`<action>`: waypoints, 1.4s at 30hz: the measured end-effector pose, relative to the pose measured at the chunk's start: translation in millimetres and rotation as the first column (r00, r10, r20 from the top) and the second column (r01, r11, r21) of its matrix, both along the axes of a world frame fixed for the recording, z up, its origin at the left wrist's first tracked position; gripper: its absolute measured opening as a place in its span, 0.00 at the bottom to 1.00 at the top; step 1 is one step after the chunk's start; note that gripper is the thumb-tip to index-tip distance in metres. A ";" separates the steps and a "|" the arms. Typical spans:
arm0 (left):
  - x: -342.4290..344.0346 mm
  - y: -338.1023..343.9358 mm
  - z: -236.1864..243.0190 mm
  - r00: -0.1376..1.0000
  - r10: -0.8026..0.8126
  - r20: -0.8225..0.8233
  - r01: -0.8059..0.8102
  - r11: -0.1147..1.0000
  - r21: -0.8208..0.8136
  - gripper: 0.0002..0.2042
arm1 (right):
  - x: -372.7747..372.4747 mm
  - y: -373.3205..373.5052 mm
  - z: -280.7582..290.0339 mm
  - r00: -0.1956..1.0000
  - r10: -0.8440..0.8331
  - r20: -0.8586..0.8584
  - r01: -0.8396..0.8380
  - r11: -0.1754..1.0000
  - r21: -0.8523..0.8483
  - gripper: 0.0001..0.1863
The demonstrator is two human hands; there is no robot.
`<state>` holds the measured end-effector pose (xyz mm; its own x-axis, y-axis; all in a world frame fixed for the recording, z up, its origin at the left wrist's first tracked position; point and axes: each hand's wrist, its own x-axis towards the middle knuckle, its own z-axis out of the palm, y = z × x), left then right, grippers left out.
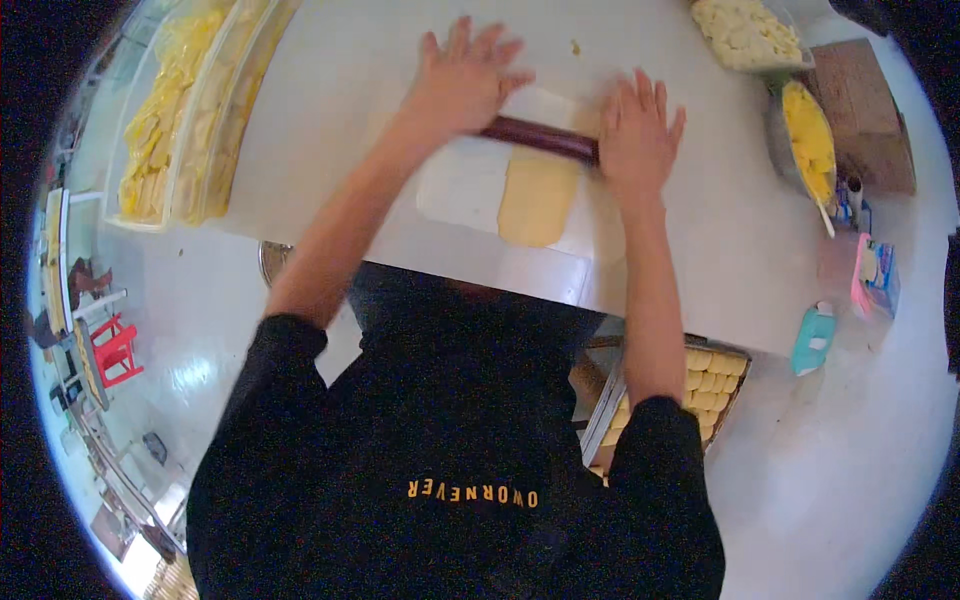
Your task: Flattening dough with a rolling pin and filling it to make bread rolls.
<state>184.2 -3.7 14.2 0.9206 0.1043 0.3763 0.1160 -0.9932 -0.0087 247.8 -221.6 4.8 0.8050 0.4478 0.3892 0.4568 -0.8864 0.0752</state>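
Observation:
A dark reddish-brown rolling pin (545,139) lies across the far part of a flat yellow sheet of dough (537,205). Under the dough is a white board (455,190) on the table. My left hand (465,85) rests over the pin's left end, its fingers spread and stretched forward. At the right end, my right hand (638,130) lies with fingers extended and apart, palm on the pin. Neither hand wraps round it; both are slightly blurred. The pin's ends are hidden beneath my hands.
Clear plastic bins (150,222) with yellow pieces stand at the table's left. To the right are a container of pale dough lumps (750,35), a bowl of yellow filling (808,135), a brown box (860,100) and a teal packet (813,338). A tray of dough pieces (708,385) sits below the table edge.

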 end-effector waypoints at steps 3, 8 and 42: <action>10.8 5.4 2.1 0.994 -0.105 -0.038 0.098 0.983 -0.157 0.24 | 32.8 -30.2 4.8 0.947 0.217 -0.236 -0.116 0.918 0.379 0.22; -21.2 -24.0 1.9 0.950 -0.301 -0.082 0.283 0.942 -0.180 0.23 | 36.6 -187.8 14.1 0.873 -0.304 -0.382 0.481 0.403 0.778 0.26; -165.7 -34.5 -14.8 0.974 0.225 -0.029 -0.222 0.917 -0.330 0.16 | -94.2 -130.3 10.4 0.739 0.257 -0.622 0.325 0.673 0.664 0.09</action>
<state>18.6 -38.2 -0.6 0.8555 0.4263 0.2939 0.3337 -0.8879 0.3166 153.6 -351.8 15.2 0.9703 0.2383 -0.0425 0.0936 -0.5315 -0.8419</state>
